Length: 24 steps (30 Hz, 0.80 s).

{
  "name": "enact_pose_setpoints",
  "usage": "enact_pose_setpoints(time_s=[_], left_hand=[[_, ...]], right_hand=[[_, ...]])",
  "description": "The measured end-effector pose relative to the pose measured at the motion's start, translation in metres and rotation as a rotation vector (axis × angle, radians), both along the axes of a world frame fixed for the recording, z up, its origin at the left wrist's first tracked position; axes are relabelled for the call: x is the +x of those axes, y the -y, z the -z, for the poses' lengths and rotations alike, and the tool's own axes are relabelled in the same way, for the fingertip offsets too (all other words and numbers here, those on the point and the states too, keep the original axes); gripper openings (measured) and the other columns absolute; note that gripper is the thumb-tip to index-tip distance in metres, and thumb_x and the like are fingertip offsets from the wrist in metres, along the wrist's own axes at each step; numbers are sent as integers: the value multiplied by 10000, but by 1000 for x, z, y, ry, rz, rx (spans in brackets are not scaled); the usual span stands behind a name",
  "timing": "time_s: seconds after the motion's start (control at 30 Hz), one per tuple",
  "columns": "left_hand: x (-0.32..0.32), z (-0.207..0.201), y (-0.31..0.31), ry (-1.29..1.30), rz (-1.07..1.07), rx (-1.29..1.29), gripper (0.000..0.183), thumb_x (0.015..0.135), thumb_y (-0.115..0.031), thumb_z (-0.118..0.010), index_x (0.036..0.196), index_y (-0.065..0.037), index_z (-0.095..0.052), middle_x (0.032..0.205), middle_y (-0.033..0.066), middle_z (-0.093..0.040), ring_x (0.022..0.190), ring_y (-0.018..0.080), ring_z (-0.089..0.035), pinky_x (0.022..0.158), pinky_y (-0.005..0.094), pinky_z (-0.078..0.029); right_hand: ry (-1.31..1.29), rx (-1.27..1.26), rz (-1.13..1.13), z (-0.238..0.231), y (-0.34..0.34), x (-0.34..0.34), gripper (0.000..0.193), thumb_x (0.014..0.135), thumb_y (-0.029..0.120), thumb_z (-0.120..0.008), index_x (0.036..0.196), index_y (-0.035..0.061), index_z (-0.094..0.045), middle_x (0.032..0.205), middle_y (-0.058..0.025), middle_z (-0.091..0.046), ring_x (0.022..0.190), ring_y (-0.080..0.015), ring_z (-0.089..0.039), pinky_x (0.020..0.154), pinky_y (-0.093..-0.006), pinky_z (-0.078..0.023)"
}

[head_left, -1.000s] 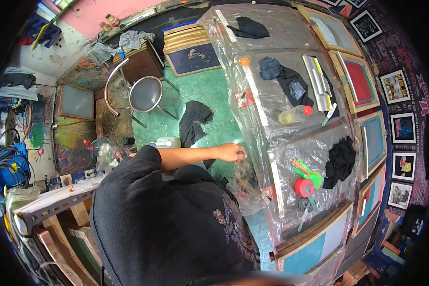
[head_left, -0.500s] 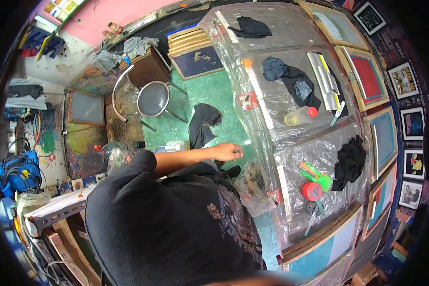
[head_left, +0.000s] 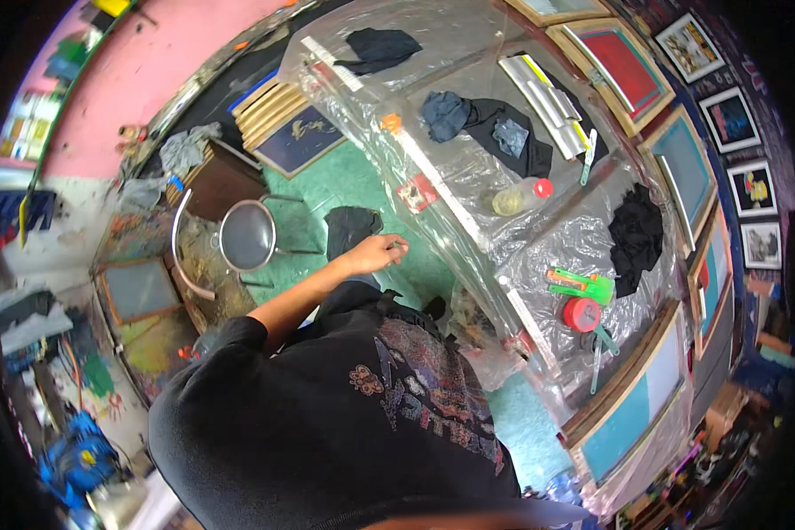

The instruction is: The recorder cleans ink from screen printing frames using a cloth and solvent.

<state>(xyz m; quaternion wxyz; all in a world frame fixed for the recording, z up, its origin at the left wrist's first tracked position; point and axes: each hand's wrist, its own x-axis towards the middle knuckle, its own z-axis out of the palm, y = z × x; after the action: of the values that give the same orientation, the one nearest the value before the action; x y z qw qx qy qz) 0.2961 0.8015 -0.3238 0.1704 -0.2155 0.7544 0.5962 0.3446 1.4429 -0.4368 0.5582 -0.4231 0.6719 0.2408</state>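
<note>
Head view: left hand (head_left: 375, 254) out over the green floor (head_left: 362, 181), beyond the left edge of the table (head_left: 459, 44). Fingers loosely curled; cannot tell whether they grip anything. Right hand outside the view; state of its fingers cannot be told. Nearest thing to the left hand: a dark floor cloth (head_left: 349, 230), lying on the floor off the table's left edge and partly hidden behind the hand. Contact between them cannot be judged.

Table covered by a clear plastic sheet (head_left: 521, 265), which hangs over the left edge. Near its upper left corner, a black rag (head_left: 380, 49). Towards the upper part of the right edge, metal bars (head_left: 543, 102); left of these, a blue bundle (head_left: 446, 116). Mid-table: a bottle (head_left: 517, 198) with red cap. By the right edge, a crumpled black cloth (head_left: 636, 237). Nearer the lower end, a green tool (head_left: 596, 289) just beside a red-lidded jar (head_left: 581, 314). At the lower end itself, a wooden frame (head_left: 632, 402) with teal and pale panels.

On the floor, well left of the table: a round stool (head_left: 247, 236).
</note>
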Motion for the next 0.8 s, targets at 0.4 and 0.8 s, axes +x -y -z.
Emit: enact_pose_setpoints(time_s=[0.4,0.8], left_hand=[[-18,6,263,-68,-92,-6,411,1000,-327,-584,1262,-12,-615,870,94,-720,796,169,-670,764,317,-530],[-94,-34,334,-87,-169,-9,386,1005,-379,-580,1046,-12,-695,795,80,-654,651,161,-589,630,326,-490]], right_hand=[[-232,-330,554,41,291,31,413,941,294,-565,1307,106,-606,1256,-185,-649,1145,-436,-601,978,-471,-503],[-166,-261,1385,141,364,10,431,982,346,-562,1347,116,-561,1334,-161,-621,1126,-390,-631,929,-470,-518]])
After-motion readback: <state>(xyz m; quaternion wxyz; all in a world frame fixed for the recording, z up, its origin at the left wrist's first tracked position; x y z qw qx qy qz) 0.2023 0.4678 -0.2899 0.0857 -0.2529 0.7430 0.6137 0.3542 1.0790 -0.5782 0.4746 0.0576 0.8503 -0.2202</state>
